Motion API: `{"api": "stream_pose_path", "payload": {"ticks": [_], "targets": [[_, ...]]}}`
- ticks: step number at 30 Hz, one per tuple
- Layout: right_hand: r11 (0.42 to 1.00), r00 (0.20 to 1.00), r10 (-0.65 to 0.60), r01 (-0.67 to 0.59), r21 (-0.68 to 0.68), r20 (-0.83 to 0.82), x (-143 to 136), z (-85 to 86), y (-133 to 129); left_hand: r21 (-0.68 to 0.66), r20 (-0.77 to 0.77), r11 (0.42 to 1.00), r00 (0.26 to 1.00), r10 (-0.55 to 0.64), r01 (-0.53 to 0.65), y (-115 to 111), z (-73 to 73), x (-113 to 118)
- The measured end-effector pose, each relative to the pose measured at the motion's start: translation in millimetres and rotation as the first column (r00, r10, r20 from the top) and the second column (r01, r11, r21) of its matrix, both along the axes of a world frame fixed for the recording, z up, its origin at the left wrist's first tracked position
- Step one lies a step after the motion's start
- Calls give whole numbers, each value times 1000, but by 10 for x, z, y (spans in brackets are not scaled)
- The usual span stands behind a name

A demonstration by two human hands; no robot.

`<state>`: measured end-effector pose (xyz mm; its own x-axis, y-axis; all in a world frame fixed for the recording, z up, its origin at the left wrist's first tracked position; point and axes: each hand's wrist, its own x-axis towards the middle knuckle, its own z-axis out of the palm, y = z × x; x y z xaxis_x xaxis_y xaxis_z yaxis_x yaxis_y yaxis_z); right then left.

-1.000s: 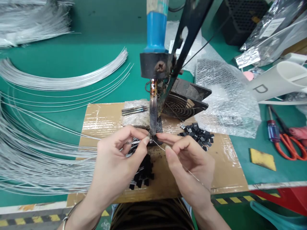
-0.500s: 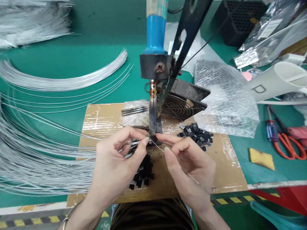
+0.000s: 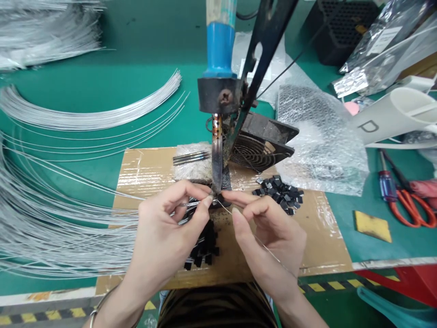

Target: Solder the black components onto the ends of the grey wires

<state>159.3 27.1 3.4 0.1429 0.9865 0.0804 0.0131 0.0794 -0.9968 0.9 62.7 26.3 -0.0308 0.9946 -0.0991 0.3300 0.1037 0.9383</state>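
Note:
Below the tip of a blue-handled soldering iron (image 3: 220,50), both hands meet at a small work spot. My left hand (image 3: 167,228) is closed in a pinch on a thin grey cable (image 3: 187,204), its end right by the iron's tip. A thin solder wire (image 3: 223,206) runs from that spot through my right hand (image 3: 276,237), whose thumb and fingers are closed around it. My right index finger reaches close to the tip. The tiny part at the joint is mostly hidden by fingertips. Under my left hand lie cable ends with black connectors (image 3: 205,243).
Loose black connectors (image 3: 280,193) are heaped on the cardboard (image 3: 317,237). Behind them stands a black fan (image 3: 259,143). Bundles of grey cable (image 3: 68,237) spread at left. Orange-handled scissors (image 3: 411,209), a screwdriver (image 3: 387,184) and a yellow sponge (image 3: 373,226) lie at right.
The soldering iron and its black bracket have shifted very slightly left in view. My right thumb has moved slightly left along with the solder wire. Both grips are unchanged.

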Motion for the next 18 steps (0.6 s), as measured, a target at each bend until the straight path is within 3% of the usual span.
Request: {"api": "stream_pose_path", "payload": {"ticks": [18], "targets": [[1000, 1000, -7, 7, 19, -3, -29, -12, -27, 3, 32, 1000, 999, 2, -2, -11, 2, -10]]}}
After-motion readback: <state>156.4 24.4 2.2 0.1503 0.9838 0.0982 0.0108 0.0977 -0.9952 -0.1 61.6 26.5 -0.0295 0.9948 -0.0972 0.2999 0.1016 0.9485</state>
